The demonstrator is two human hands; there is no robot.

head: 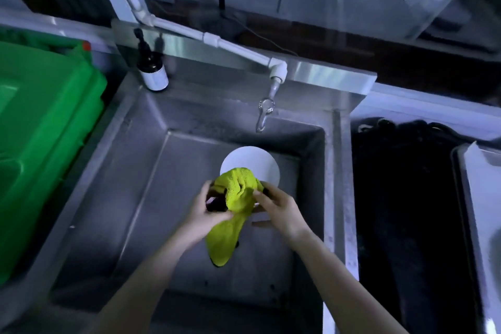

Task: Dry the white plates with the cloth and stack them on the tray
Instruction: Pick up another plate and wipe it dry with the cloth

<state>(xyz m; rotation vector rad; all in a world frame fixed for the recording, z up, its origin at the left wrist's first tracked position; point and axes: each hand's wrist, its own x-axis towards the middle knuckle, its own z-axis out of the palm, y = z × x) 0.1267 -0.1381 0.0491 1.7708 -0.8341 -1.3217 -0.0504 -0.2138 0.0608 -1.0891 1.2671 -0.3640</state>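
My left hand (207, 207): centre of the frame, fingers curled round the bunched cloth. Something dark shows in the grip, and I cannot tell what it is.
My right hand (278, 207): just right of the left. Thumb and fingers pinch a fold of the cloth at the plate's near edge, so the fabric rubs rather than slides.
Cloth (238, 191): yellow-green, wadded over the plate's lower half. A loose tail hangs down between my wrists.
White plate (250, 161): held above the basin, its upper half bare above the cloth. I judge the drying is under way and not finished. A white sliver shows under my right hand, whether of this plate or another I cannot tell.
Sink (141, 198): steel, beneath both hands. Working over it keeps drips off the counter.
Tap (264, 114): above the plate, with no water visible.
Pump bottle (153, 70): upper left, on the sink's back corner.
Green bin (46, 116): left edge of the frame.
Metal tray (471, 198): right edge, well apart from the plate. I take it as the stacking place, which means a reach across the dark gap.
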